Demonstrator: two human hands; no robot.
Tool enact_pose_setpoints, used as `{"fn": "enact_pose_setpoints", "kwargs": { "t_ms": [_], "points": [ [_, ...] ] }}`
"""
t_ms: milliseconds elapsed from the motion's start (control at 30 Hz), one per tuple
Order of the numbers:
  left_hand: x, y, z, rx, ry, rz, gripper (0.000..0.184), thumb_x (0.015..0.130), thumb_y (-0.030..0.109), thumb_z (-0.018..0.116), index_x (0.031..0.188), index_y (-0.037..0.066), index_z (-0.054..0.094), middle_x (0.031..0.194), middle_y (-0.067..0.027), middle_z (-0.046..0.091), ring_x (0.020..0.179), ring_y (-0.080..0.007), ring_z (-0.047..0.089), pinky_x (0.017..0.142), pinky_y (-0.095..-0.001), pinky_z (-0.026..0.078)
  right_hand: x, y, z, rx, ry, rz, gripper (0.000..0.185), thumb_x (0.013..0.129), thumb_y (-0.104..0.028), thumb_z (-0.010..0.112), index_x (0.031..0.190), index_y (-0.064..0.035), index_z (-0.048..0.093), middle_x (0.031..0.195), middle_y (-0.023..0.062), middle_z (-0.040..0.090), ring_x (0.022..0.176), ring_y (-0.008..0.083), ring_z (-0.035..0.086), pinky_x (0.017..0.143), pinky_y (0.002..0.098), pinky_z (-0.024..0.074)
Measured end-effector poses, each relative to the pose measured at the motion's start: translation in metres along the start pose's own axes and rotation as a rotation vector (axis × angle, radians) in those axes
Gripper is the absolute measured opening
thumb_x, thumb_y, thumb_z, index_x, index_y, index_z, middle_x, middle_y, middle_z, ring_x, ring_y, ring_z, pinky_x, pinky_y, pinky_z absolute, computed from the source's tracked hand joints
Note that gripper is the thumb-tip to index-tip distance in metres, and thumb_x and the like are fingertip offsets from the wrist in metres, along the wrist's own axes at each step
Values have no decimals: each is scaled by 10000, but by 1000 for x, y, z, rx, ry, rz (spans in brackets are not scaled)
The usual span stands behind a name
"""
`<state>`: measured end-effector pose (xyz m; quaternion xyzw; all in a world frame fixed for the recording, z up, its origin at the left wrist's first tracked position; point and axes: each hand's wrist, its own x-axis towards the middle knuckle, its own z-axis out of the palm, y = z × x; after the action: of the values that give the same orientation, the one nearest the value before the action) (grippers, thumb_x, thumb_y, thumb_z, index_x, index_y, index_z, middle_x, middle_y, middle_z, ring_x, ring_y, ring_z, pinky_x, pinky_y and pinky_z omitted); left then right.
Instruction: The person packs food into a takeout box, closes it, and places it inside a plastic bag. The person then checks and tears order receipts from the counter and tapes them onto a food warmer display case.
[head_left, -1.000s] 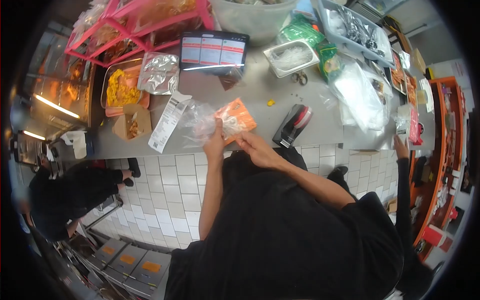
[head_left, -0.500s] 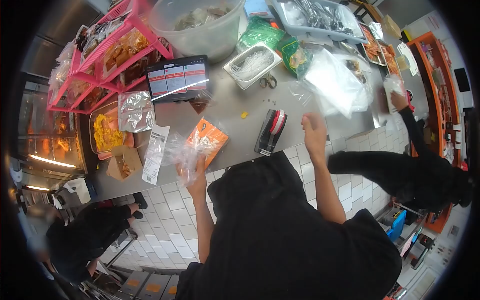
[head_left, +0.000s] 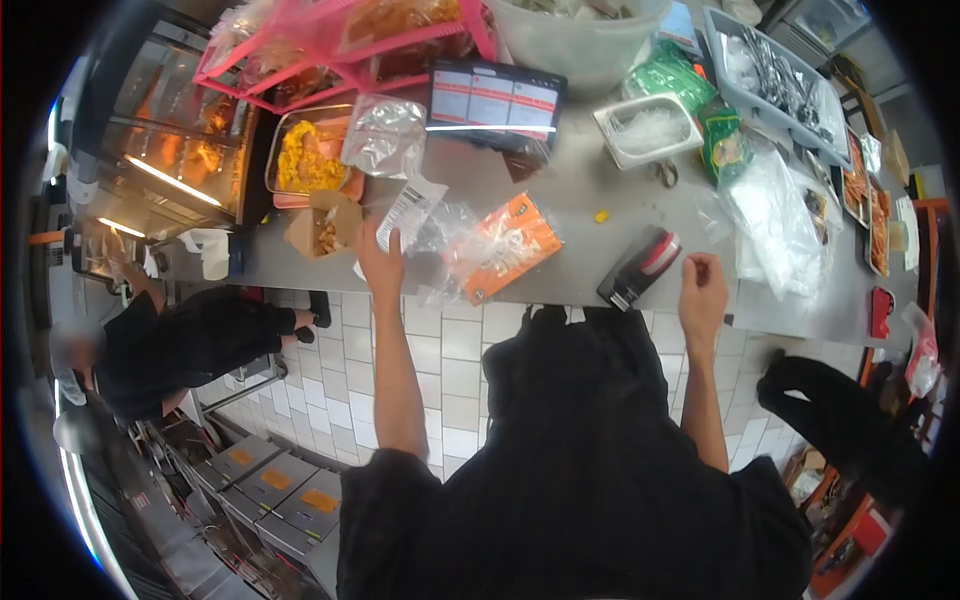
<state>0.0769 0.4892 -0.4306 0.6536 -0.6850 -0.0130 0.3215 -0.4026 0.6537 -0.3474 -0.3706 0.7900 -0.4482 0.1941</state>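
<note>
At the counter's near edge, my left hand (head_left: 382, 262) is closed on the lower part of a white printed receipt (head_left: 412, 212). Beside it lies an orange printed packet (head_left: 515, 245), partly covered by a crumpled clear plastic bag (head_left: 452, 250). A small brown cardboard food box (head_left: 325, 232) stands open to the left of that hand. My right hand (head_left: 704, 288) hovers by the counter edge with curled fingers and nothing visible in them. Just left of it is a black and red stapler (head_left: 640, 268), slightly blurred and apart from the fingers.
Behind are a tablet (head_left: 495, 105), a foil packet (head_left: 385, 138), a tray of yellow food (head_left: 312, 195) and a metal tub (head_left: 650, 158). Clear bags (head_left: 775, 225) lie right. Pink baskets (head_left: 400, 45) stand at the back. One person (head_left: 190, 345) is left, another (head_left: 840, 420) right.
My left hand has left the clear bag and moved left onto the receipt. My right hand remains curled near the stapler. The view has turned and shifted left.
</note>
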Motion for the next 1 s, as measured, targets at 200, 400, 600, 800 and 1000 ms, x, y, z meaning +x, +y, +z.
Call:
{"fn": "enact_pose_setpoints", "kwargs": {
  "t_ms": [200, 400, 600, 800, 1000],
  "points": [
    [-1, -25, 41, 105, -285, -214, 715, 742, 233, 782, 1371, 147, 453, 1309, -130, 515, 1199, -395, 466, 944, -620, 333, -69, -41, 34, -32, -282, 424, 876, 747, -449, 794, 1294, 74, 353, 1097, 257, 571, 909, 336, 632, 786, 390, 509],
    [4, -31, 37, 465, -504, -259, 702, 658, 234, 846, 1261, 101, 513, 1216, -164, 536, 1169, -373, 484, 933, -556, 385, -73, 19, 61, -383, -259, 188, 987, 684, -446, 836, 1341, 55, 297, 1232, 273, 459, 1030, 460, 578, 828, 502, 508],
    [7, -20, -5, 142, -505, 20, 637, 624, 109, 857, 1170, 74, 531, 1014, -149, 606, 968, -281, 571, 861, -323, 455, -67, 20, 41, -340, -241, 183, 720, 739, -220, 788, 1339, -59, 423, 1195, 203, 514, 1077, 410, 553, 870, 464, 478],
    [-24, -16, -72, -507, -679, -514, 497, 839, -38, 601, 1302, 74, 461, 1026, -107, 646, 908, -136, 578, 780, -243, 452, -63, 58, 29, 126, -135, 13, 834, 695, -79, 816, 1400, -51, 370, 1251, 173, 490, 1123, 291, 534, 963, 404, 439],
    [-21, 35, -168, -580, -843, -565, 390, 882, 63, 626, 1258, -10, 556, 1094, -90, 657, 1017, -129, 583, 858, -236, 446, -52, 55, 20, 322, -237, 233, 366, 905, -286, 664, 1134, -2, 633, 1233, 115, 546, 1106, 211, 545, 922, 326, 454]
  ]
}}
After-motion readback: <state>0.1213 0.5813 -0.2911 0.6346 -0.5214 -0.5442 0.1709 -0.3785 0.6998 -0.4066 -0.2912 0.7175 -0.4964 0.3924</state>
